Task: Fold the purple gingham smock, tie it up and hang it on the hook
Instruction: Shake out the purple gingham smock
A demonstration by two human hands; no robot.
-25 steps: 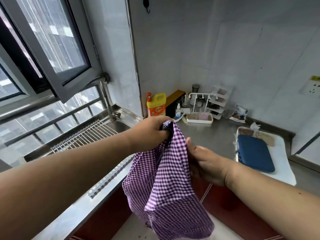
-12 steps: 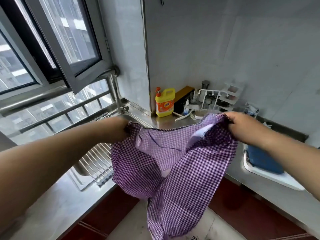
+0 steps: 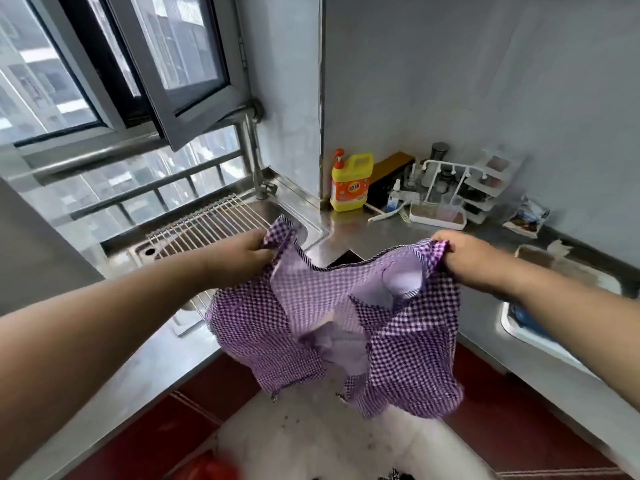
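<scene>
Purple gingham cotton smock (image 3: 349, 327) hung spread in the air between both fists, above the steel counter corner (image 3: 349, 233). Left hand (image 3: 239, 258) clenched one top edge over the sink's wire rack (image 3: 207, 220); right hand (image 3: 474, 261) gripped the other top corner, cloth sagging below.

The smock (image 3: 332, 327) hangs between the left hand (image 3: 239, 258) and the right hand (image 3: 474, 261), over the counter's (image 3: 145, 368) inner corner. Beyond the left hand a wire rack (image 3: 207, 223) lies across the sink (image 3: 304, 223). Beyond both hands, a detergent bottle (image 3: 349, 183) stands on the counter against the wall. A tray (image 3: 540, 327) sits under the right forearm.
</scene>
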